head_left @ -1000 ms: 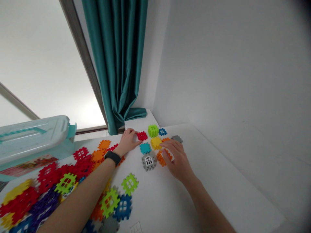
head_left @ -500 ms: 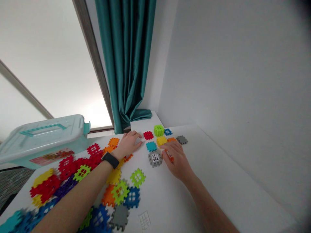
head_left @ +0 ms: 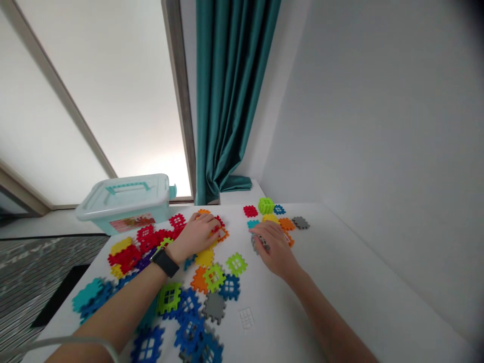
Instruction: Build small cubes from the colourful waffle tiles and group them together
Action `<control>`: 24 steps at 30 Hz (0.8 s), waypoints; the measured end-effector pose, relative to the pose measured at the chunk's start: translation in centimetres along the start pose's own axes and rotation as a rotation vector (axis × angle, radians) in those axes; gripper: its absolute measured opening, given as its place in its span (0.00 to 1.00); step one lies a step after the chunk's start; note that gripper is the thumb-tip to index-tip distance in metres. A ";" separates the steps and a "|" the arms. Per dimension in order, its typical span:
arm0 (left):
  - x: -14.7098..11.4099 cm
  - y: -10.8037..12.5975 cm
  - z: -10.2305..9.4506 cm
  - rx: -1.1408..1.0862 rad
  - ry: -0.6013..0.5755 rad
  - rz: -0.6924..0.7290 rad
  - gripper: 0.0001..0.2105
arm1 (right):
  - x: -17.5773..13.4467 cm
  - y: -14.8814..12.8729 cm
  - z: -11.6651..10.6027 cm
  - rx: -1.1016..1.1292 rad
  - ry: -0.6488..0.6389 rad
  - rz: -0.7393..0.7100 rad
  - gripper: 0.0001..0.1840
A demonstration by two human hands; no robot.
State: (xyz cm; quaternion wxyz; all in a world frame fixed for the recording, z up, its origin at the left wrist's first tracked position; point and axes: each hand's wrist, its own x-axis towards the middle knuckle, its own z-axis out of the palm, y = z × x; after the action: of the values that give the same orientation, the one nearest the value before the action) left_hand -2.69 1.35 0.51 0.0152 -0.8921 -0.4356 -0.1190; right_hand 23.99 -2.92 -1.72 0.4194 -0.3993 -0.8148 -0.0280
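My left hand (head_left: 198,233), with a dark watch on its wrist, reaches over the left pile with its fingers apart. Its fingertips are by a red tile (head_left: 220,222) and an orange tile (head_left: 224,235); I cannot see it hold either. On the right, my right hand (head_left: 276,246) covers most of a grey interlocking tile (head_left: 255,245) with a white window insert, thumb and fingers closed around it. An orange tile (head_left: 290,240) shows at its far side. Just beyond its fingers lie a turquoise tile (head_left: 252,223) and a yellow tile (head_left: 270,218).
A green cube (head_left: 266,205) stands behind, between a red tile (head_left: 250,211) and a blue tile (head_left: 279,209). Another grey tile (head_left: 301,223) lies to the right. Loose blue tiles (head_left: 189,330) spread at front left. A lidded tub (head_left: 128,201) stands at the back left.
My view has turned left. My left hand has drawn back left over the pile, and my right hand has shifted from beside the grey window tile onto it.
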 end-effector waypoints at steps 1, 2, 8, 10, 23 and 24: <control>-0.6 -0.1 -0.2 -0.004 0.003 -0.007 0.09 | 0.1 -0.4 0.2 0.002 -0.010 -0.003 0.12; -1.3 -0.2 -0.4 -0.011 0.009 -0.015 0.09 | 0.2 -0.8 0.4 0.003 -0.026 -0.003 0.12; -5.2 -0.7 -0.8 -0.082 0.068 -0.038 0.07 | 0.4 -3.2 2.1 0.039 -0.220 -0.009 0.12; -6.4 -0.6 -0.8 -0.084 0.076 -0.048 0.07 | 0.5 -3.9 2.7 0.051 -0.281 -0.009 0.12; -10.8 0.2 -0.6 -0.053 0.077 -0.067 0.07 | 1.7 -7.7 6.4 0.004 -0.553 0.072 0.10; -10.9 0.2 -0.6 -0.051 0.086 -0.052 0.08 | 1.8 -7.9 6.6 -0.018 -0.569 0.092 0.10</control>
State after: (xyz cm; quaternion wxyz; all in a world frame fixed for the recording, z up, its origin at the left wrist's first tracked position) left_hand -9.12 -7.29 -1.36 0.0080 -0.8747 -0.4543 -0.1688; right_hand 13.64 -4.64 -2.42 0.1715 -0.4315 -0.8803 0.0971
